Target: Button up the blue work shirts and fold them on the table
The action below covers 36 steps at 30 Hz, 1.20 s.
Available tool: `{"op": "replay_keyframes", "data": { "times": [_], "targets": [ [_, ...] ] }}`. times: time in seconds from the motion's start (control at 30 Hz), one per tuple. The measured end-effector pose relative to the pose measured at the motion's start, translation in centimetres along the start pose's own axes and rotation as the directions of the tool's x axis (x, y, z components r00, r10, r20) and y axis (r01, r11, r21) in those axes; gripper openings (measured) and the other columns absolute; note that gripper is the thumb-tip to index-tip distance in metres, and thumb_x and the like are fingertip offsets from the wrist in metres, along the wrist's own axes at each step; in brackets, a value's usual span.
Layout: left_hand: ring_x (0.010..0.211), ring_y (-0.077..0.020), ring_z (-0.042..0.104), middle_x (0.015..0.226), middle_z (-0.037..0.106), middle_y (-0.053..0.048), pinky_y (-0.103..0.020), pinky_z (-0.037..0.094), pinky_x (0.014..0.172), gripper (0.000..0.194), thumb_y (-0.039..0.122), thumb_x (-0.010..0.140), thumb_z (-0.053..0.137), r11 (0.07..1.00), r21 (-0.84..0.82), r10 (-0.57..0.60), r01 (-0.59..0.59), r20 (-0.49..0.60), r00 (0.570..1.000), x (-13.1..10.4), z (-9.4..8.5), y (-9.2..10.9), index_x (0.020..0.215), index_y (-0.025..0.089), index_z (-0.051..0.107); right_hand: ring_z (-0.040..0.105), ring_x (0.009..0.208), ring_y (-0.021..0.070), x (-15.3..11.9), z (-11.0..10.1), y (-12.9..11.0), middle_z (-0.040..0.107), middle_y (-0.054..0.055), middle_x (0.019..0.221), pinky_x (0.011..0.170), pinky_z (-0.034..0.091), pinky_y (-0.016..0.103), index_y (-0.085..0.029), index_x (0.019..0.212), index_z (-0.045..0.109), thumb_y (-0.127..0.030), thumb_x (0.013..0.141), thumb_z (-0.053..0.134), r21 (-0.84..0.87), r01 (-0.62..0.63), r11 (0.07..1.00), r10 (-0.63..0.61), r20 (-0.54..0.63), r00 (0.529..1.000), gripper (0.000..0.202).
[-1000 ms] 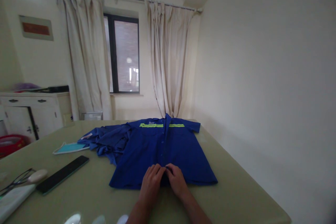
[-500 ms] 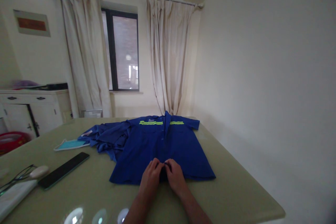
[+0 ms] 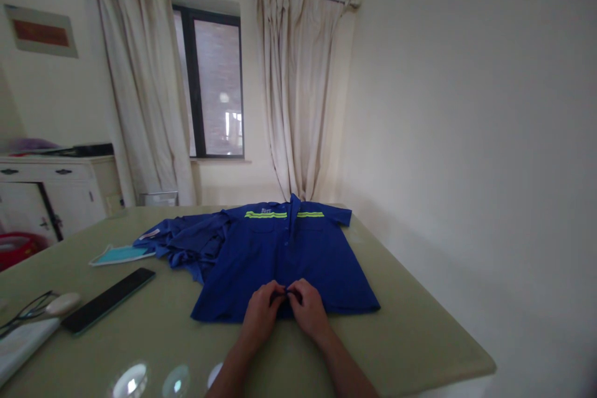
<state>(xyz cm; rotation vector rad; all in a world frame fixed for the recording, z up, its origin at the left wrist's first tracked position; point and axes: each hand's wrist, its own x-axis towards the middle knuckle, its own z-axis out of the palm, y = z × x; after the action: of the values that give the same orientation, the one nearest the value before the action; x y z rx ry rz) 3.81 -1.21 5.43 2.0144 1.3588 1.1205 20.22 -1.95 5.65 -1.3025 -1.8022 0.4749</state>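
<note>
A dark blue short-sleeved shirt (image 3: 261, 255) with yellow-green stripes across its chest lies spread out, its collar toward the far edge of the table. At the middle of its near hem, my left hand (image 3: 263, 308) pinches the fabric beside the front opening. My right hand (image 3: 306, 306) pinches the same hem just to the right, the fingertips of both hands almost touching. What lies between the fingertips is small and partly hidden. Upper down the front, the placket stands slightly raised near the collar.
On the pale green table (image 3: 410, 336), a crumpled blue garment (image 3: 196, 239) adjoins the shirt's left side. Further left are a light blue mask (image 3: 122, 254), a black phone (image 3: 109, 301), glasses (image 3: 32, 309) and a white rounded object (image 3: 63, 303). A wall (image 3: 466, 137) borders the right.
The view has shifted slightly, so the whole scene sits a little further left and higher. Both hands stay at the hem, with the left hand's fingers slightly more bent apart from its thumb.
</note>
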Motion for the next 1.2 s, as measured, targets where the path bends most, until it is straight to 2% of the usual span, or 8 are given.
{"op": "replay_keyframes", "data": {
  "times": [0.2,0.5,0.73,1.03,1.2],
  "targets": [
    [0.082,-0.0209,0.068,0.086,0.074,-0.003,-0.032,0.050,0.079,0.019,0.028,0.087,0.051,0.996,-0.079,-0.038,0.040,0.035,0.999,0.06,-0.39,0.24,0.089,0.022,0.069,0.061,0.082,0.0190,-0.04,-0.12,-0.43,0.064,0.004,0.085,0.077,0.043,0.029,-0.020,0.083,0.065,-0.014,0.085,0.052,-0.006,-0.020,1.000,0.020,-0.025,0.999,0.014],
    [0.092,-0.0220,0.068,0.094,0.075,-0.004,-0.033,0.050,0.087,0.019,0.032,0.089,0.053,0.989,-0.143,-0.023,0.026,0.023,0.999,-0.03,-0.51,0.54,0.093,0.022,0.068,0.058,0.077,0.0172,0.26,-0.55,-0.80,0.061,0.001,0.080,0.072,0.043,0.027,-0.021,0.078,0.061,-0.015,0.084,0.053,0.092,-0.061,0.994,0.066,-0.054,0.996,0.012],
    [0.095,-0.0227,0.069,0.101,0.077,-0.004,-0.034,0.052,0.088,0.023,0.033,0.086,0.056,0.985,-0.174,-0.006,0.016,0.059,0.998,0.11,-0.56,0.28,0.098,0.024,0.074,0.059,0.076,0.0165,-0.04,-0.51,-0.65,0.064,0.000,0.078,0.071,0.041,0.026,-0.021,0.081,0.064,-0.017,0.085,0.052,0.102,-0.079,0.992,0.078,0.006,0.997,0.013],
    [0.084,-0.0223,0.068,0.089,0.076,-0.003,-0.032,0.050,0.081,0.020,0.032,0.083,0.057,0.993,-0.102,-0.053,0.060,0.067,0.996,0.02,-0.67,0.83,0.092,0.022,0.071,0.059,0.076,0.0172,-0.27,-0.54,-0.53,0.064,0.000,0.078,0.071,0.041,0.026,-0.021,0.080,0.063,-0.018,0.084,0.051,0.077,-0.068,0.995,0.067,0.006,0.998,0.013],
    [0.088,-0.0218,0.068,0.091,0.076,-0.003,-0.030,0.050,0.081,0.020,0.033,0.085,0.054,0.992,-0.115,-0.042,0.052,0.092,0.995,0.13,-0.56,0.62,0.093,0.024,0.069,0.060,0.076,0.0179,-0.14,-0.39,-0.23,0.066,0.001,0.077,0.071,0.042,0.027,-0.021,0.080,0.065,-0.020,0.085,0.051,0.106,-0.072,0.992,0.072,0.006,0.997,0.014]
  ]
}}
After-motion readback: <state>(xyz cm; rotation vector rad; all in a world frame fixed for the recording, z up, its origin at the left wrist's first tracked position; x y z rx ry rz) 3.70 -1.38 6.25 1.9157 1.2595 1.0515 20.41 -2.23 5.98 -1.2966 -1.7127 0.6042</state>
